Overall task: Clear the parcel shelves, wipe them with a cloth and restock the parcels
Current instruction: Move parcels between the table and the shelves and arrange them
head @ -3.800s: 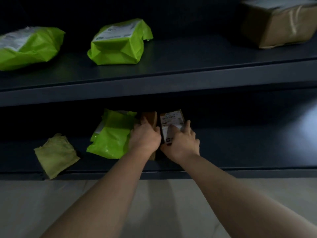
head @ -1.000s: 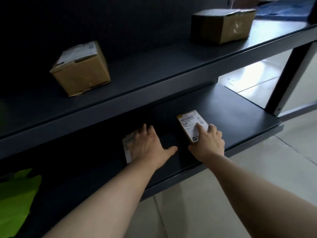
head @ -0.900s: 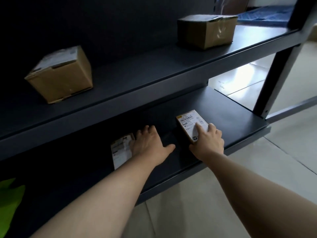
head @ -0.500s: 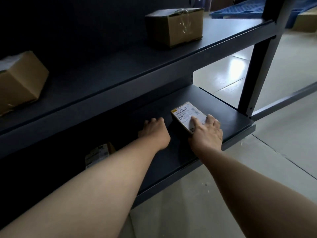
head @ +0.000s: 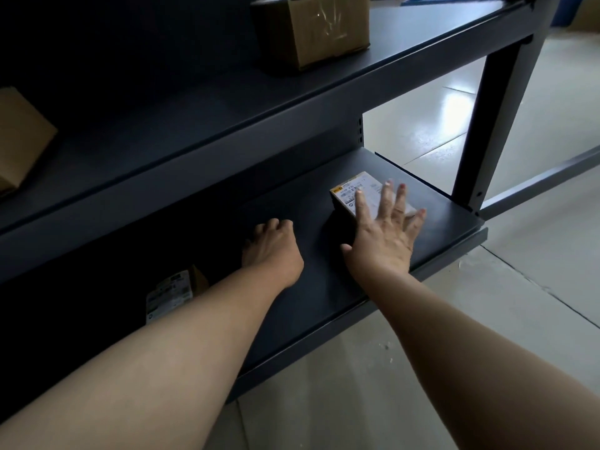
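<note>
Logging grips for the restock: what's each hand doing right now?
Left hand: closed, fingers curled, holding nothing.
Right hand: open over small white-labelled cardboard box.

A pale tiled floor (head: 535, 287) fills the picture from 3 to 6 o'clock, with a bright patch of light (head: 454, 105) on it near 1 o'clock. Dark metal shelving (head: 194, 102) runs from 9 towards 1 o'clock, its post (head: 500, 102) standing at 2 o'clock.

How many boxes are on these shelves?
4. On the upper shelf: a taped box and a box cut by the left edge. On the lower shelf: a labelled box under the right hand, a small box behind the left forearm. Dark corners may hide more.
</note>
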